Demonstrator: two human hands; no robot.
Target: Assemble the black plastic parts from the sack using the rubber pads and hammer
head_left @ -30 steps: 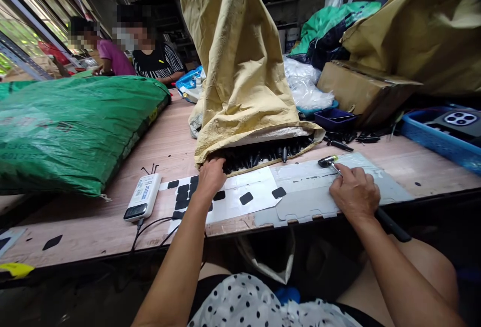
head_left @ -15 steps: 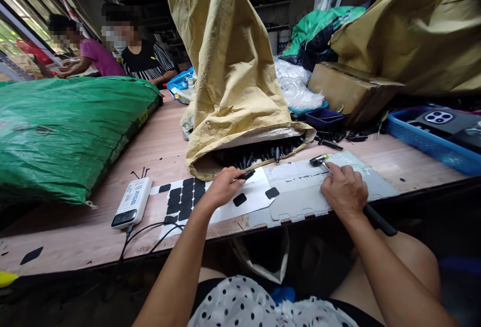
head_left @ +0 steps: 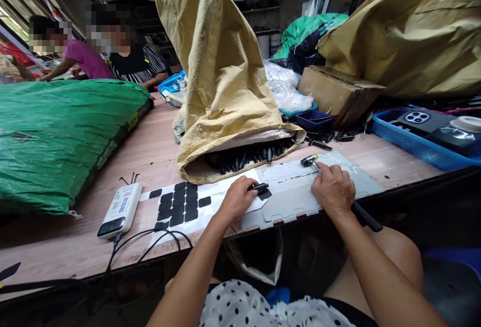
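Observation:
My left hand (head_left: 239,198) is closed on a short black cylindrical part (head_left: 260,187), over the right end of a white sheet (head_left: 210,219) bearing black rounded-square pads (head_left: 179,204). The part's tip points right, towards a grey board (head_left: 289,207). In my right hand (head_left: 335,187) is a small hammer (head_left: 366,216) with a metal shank and a black handle end, its dark and yellow head resting low over the board. Behind my left hand lies the open mouth of a tan sack (head_left: 221,81), with many similar black parts (head_left: 240,159) inside.
A white power bank (head_left: 121,211) with a black cable lies to the left, beside a big green sack (head_left: 67,136). Loose black parts, a cardboard box (head_left: 334,91) and a blue basket (head_left: 421,141) are at the right. Two people sit at the far left.
My left hand has moved right and slightly nearer with the black part. The right hand keeps the hammer at about the same place on the board. The whole view has shifted a little.

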